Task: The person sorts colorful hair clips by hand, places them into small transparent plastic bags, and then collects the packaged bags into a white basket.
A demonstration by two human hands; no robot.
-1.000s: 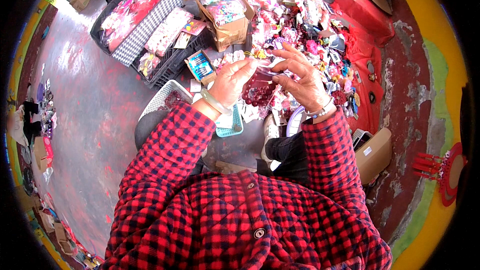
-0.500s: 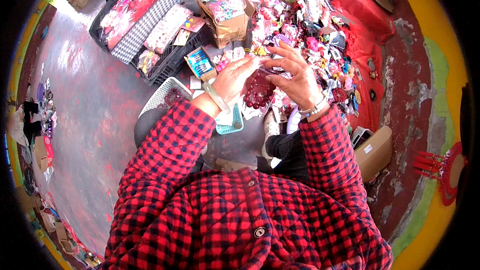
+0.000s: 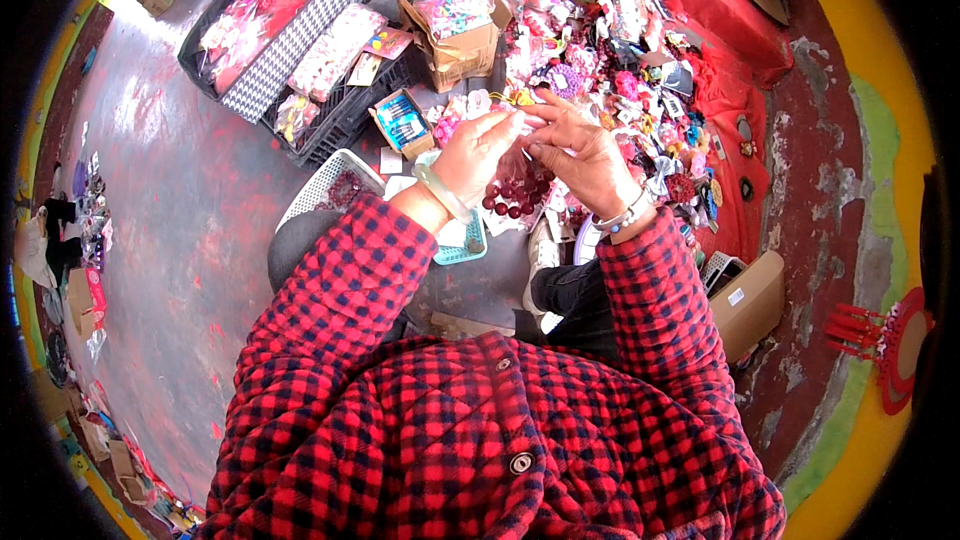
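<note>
My left hand (image 3: pixel 474 157) and my right hand (image 3: pixel 585 160) meet at the fingertips in front of me, both closed in a pinch. Below them hangs a loop of round dark red beads, a bead bracelet (image 3: pixel 515 204). What exactly lies between the fingertips is too small to make out. Beneath my left wrist is a turquoise plastic basket (image 3: pixel 462 256) with pale paper in it. A white basket (image 3: pixel 306 202) by my left knee holds more dark red beads.
Ahead and right, a heap of hair ornaments (image 3: pixel 640 90) covers red cloth. Left of it stand a carton of bagged goods (image 3: pixel 464 55), a small box of blue packets (image 3: pixel 403 126), a black crate (image 3: pixel 330 135) and a houndstooth-patterned bin (image 3: pixel 290 45). An open carton (image 3: pixel 752 308) is at right.
The fingertips of both hands have shifted slightly, and my right fingers are bent closer together. The beads hang in a wider spread beneath them.
</note>
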